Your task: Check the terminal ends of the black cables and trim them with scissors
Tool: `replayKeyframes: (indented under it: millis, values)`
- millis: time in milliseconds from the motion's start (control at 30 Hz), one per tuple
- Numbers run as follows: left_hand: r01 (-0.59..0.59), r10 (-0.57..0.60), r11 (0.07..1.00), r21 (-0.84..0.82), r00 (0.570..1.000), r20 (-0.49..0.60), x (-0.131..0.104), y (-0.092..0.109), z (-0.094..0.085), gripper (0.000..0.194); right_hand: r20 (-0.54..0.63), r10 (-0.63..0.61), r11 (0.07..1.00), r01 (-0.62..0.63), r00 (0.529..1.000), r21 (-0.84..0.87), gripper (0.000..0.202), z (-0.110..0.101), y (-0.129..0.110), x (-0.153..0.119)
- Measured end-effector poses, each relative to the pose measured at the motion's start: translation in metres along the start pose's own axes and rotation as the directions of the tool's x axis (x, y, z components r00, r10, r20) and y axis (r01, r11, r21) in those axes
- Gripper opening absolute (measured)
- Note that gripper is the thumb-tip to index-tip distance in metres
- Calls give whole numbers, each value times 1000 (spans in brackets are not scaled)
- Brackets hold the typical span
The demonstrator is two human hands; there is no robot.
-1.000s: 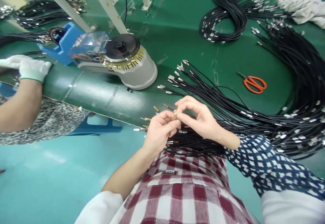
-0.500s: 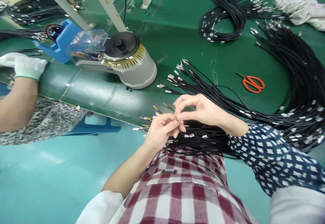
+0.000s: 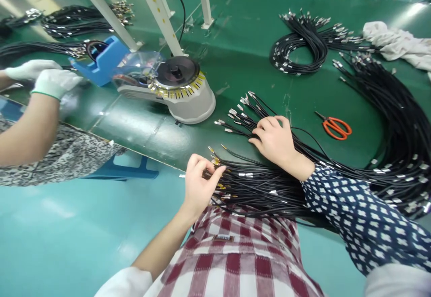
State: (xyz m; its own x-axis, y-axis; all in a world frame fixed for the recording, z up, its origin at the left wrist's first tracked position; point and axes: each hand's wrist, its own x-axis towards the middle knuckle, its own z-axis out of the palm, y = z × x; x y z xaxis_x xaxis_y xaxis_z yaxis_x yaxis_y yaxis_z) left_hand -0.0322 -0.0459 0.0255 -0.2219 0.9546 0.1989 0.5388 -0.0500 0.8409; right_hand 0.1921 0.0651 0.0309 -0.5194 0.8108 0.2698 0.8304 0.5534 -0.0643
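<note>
My left hand (image 3: 198, 187) is over the near bundle of black cables (image 3: 266, 182), close to their metal-tipped ends with yellow wraps (image 3: 215, 160). Its fingers curl loosely, with a gap between thumb and index finger, and nothing shows in that gap. Farther up, my right hand (image 3: 276, 143) rests on a second group of black cables (image 3: 240, 130) with bare silver connectors (image 3: 233, 113). Fingers and thumb bend around cables just behind those connectors; how many lie in the grip is hidden.
Orange-handled scissors (image 3: 336, 127) lie right of my right hand. A round tape dispenser (image 3: 191, 104) and a blue tape holder (image 3: 109, 61) stand at left. Coiled cables (image 3: 278, 52) and a white cloth (image 3: 387, 41) lie farther back. A co-worker's gloved hands (image 3: 55, 81) are at far left.
My hands were together at a small yellow-wrapped cable end; now they are apart. The right hand has moved onto the upper cables, the left down and left. The view has tilted up slightly.
</note>
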Motion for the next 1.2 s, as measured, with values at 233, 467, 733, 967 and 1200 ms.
replayKeyframes:
  millis: [233, 467, 733, 967, 1200]
  values:
    - [-52, 61, 988, -142, 996, 58, 13, 13, 4, 17, -85, -13, 999, 16, 996, 34, 27, -2, 7, 1]
    - [337, -199, 626, -703, 941, 273, 48, 37, 22, 33, -262, 48, 982, 2, 964, 188, 10, -37, -16, -25]
    - [576, -99, 553, -602, 763, 638, 35, 47, 3, 23, 37, 93, 687, -91, 995, 721, 11, -56, -28, -31]
    - [638, -145, 572, -516, 698, 701, 18, 49, 1, 23, 202, 83, 352, -219, 976, 910, 9, -58, -40, -11]
    - [612, -225, 617, -495, 740, 634, 15, 50, -2, 34, 373, 164, 7, -380, 913, 925, 16, -60, -34, -17]
